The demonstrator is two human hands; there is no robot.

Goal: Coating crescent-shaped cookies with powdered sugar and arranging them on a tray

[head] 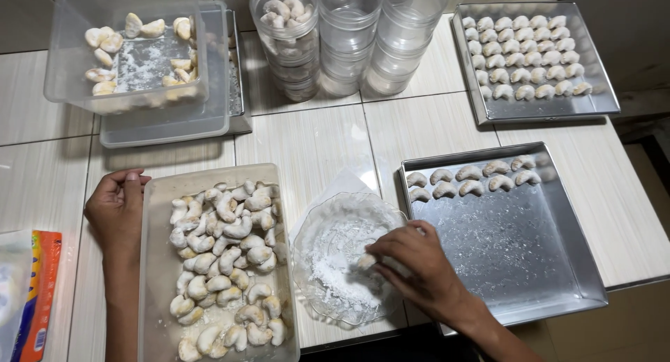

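On a pale tiled counter, the right hand [412,264] pinches a cookie [366,263] in the sugar-dusted glass bowl [342,257]. The left hand [115,207], fingers curled, grips the plastic tub [157,264] (full of crescents) beside a metal tray [516,250].

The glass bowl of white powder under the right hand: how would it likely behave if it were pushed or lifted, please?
The glass bowl looks rigid and probably breakable. Being shallow and wide, it would likely slide rather than tip. Its powder could spill if tilted, and the right hand rolling a cookie inside may nudge it.
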